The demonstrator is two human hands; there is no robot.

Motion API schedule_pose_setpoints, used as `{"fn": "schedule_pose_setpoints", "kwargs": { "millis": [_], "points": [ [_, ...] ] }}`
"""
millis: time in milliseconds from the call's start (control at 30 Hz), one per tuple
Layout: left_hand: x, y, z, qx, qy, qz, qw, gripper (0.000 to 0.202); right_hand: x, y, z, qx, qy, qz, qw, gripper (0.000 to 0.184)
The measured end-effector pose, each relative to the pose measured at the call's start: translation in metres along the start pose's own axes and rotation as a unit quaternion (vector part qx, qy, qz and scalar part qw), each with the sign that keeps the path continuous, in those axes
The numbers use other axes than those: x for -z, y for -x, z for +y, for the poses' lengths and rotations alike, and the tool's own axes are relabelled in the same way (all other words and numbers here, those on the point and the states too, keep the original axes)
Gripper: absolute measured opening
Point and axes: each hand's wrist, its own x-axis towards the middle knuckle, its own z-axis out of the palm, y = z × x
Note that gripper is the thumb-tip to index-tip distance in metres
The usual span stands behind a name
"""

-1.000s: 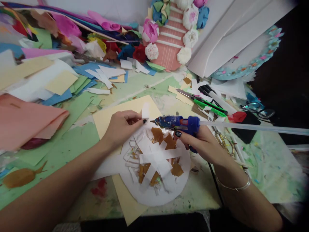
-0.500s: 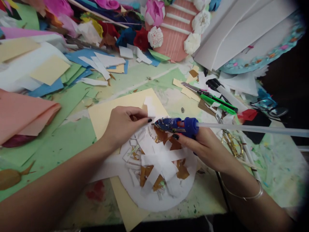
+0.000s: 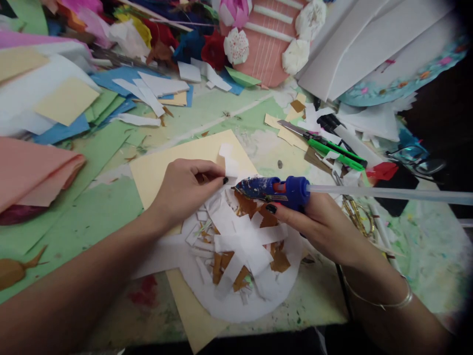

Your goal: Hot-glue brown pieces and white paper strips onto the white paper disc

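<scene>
My right hand (image 3: 325, 222) is wrapped round a blue glue gun (image 3: 295, 191), with a long clear glue stick (image 3: 384, 192) running out of its back. The gun's nozzle points left, close to my left fingertips. My left hand (image 3: 192, 190) pinches a white paper strip (image 3: 229, 162) at the upper edge of a round white cardboard piece (image 3: 236, 310). On that piece lie crossed white strips (image 3: 247, 246) and brown paper scraps (image 3: 279, 261). A cream paper sheet (image 3: 185, 310) lies beneath it. Whether the nozzle touches the strip I cannot tell.
A green box cutter (image 3: 336, 153) with its blade out and gold-handled scissors (image 3: 356, 212) lie at the right. Paper scraps (image 3: 148, 88), a folded salmon sheet (image 3: 33, 172) and paper flowers (image 3: 236, 45) crowd the left and back. Eyeglasses (image 3: 421, 160) rest far right.
My right hand and the glue gun have shifted slightly right, so the nozzle sits a little farther from my left fingers. My left hand keeps its pinch. The whole view has shifted slightly.
</scene>
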Motion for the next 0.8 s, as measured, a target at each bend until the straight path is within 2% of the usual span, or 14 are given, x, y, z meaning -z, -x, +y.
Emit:
{"fn": "schedule_pose_setpoints", "kwargs": {
  "millis": [233,467,600,800],
  "points": [
    [0.0004,-0.0009,-0.0003,0.005,-0.001,0.000,1.000,0.013,-0.0015,-0.0033,-0.0037,-0.006,0.003,0.013,1.000,0.023],
    [0.0005,-0.0009,-0.0003,0.003,0.000,0.000,1.000,0.012,-0.0021,-0.0026,-0.0046,-0.012,-0.009,0.005,1.000,0.025],
    [0.0007,-0.0016,-0.0013,0.000,-0.001,-0.002,1.000,0.013,-0.0025,-0.0031,-0.0042,-0.004,-0.004,0.020,1.000,0.022],
    [-0.0002,-0.0009,-0.0026,-0.006,-0.004,0.003,1.000,0.013,0.0014,0.0004,-0.0016,0.006,-0.059,0.022,0.998,0.024]
  ]
}}
